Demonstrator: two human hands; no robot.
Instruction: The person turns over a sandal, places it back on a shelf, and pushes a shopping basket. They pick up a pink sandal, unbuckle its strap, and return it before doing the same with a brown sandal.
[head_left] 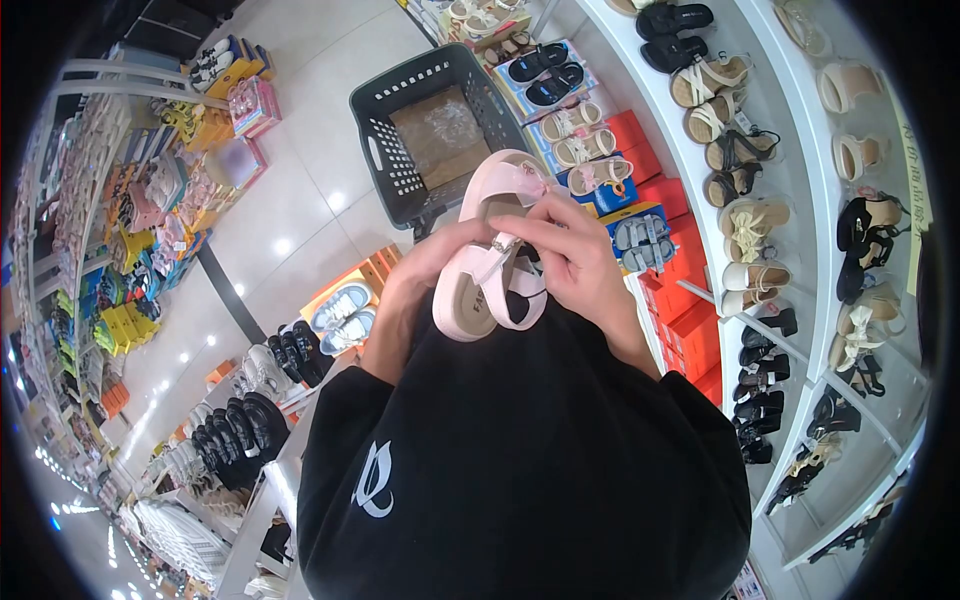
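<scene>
A pale pink sandal (462, 305) is held up close to my chest, its toe pointing away from me and its heel toward my shirt. My left hand (450, 247) is closed round its left side. With thumb and fingers, my right hand (565, 245) pinches the sandal's strap near a small buckle. Dark lettering shows on the beige insole at the heel end. Just beyond the hands, a black plastic basket (440, 60) stands with a brown cardboard piece (430, 125) and clear plastic inside.
White shelves (690, 140) with rows of sandals curve along the right. Below them are stacked red shoeboxes (690, 285) and sandals on boxes. Grey-blue shoes (342, 315) sit on an orange box at left. Racks of colourful shoes (160, 200) line the far left, across a tiled floor (300, 110).
</scene>
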